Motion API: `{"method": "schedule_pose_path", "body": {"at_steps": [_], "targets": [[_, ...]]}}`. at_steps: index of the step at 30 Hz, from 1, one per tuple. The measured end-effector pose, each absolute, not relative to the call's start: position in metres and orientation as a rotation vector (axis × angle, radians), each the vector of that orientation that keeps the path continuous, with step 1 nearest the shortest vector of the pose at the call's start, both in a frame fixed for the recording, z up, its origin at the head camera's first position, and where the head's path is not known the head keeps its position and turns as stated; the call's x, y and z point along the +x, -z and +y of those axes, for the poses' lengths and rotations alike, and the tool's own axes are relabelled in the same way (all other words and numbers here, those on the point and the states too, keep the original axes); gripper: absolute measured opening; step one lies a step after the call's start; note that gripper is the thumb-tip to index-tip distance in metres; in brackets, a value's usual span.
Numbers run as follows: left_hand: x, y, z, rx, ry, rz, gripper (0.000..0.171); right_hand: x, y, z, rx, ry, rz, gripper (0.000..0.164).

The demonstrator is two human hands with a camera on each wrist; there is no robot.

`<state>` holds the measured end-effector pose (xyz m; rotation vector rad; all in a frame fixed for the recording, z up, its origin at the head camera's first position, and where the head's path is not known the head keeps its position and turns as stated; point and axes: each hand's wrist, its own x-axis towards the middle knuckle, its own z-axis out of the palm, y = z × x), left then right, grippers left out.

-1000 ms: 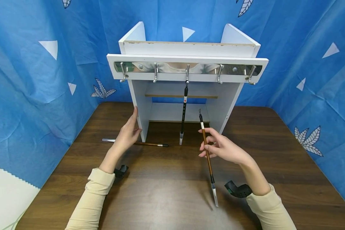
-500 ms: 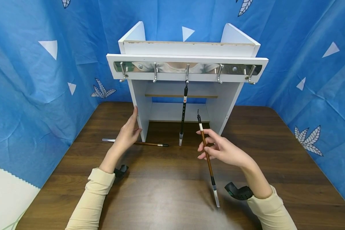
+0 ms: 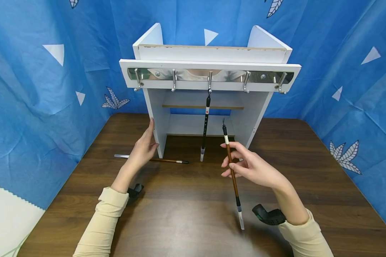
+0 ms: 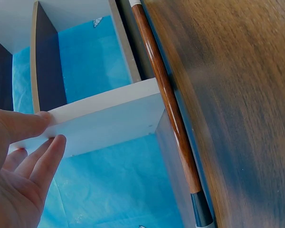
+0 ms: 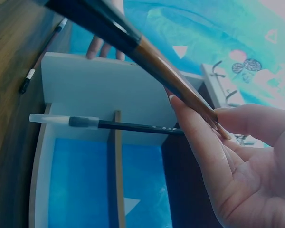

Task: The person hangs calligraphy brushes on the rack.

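My right hand [image 3: 247, 164] pinches a brown calligraphy brush [image 3: 232, 175] between thumb and fingers. The brush tilts, loop end up and capped tip down, and stays clear of the tabletop. Left of it, a black calligraphy brush [image 3: 206, 125] hangs by its loop from the middle hook [image 3: 209, 80] of the white shelf [image 3: 212, 56]. My left hand [image 3: 143, 148] holds the front edge of the shelf's left side panel [image 4: 109, 104], thumb and fingers on either side of it. Another brown brush [image 4: 168, 99] lies on the table, partly hidden behind the left wrist in the head view.
The hook rail [image 3: 193, 84] runs across the shelf's front, with bare hooks on both sides of the middle one. Dark wooden tabletop [image 3: 180, 214] stretches in front of the shelf. A blue patterned cloth [image 3: 67, 71] surrounds the table's back and sides.
The brown brush in my right hand dips slightly left, then rises back a little, its loop staying below the hook rail. My left hand keeps its place on the panel.
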<state>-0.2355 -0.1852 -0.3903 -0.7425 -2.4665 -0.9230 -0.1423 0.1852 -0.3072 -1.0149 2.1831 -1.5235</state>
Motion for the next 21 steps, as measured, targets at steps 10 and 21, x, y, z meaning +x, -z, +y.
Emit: {"method": "schedule_pose_path", "body": {"at_steps": [10,21], "targets": [[-0.236,0.391,-0.185,-0.743,0.914,-2.453,0.102,-0.128,0.298,0.182,-1.119,1.514,2.228,0.055],[-0.235,0.389,-0.184,-0.729,0.924,-2.472,0.102,-0.121,0.285,0.183,-1.231,1.523,2.298,0.059]]}}
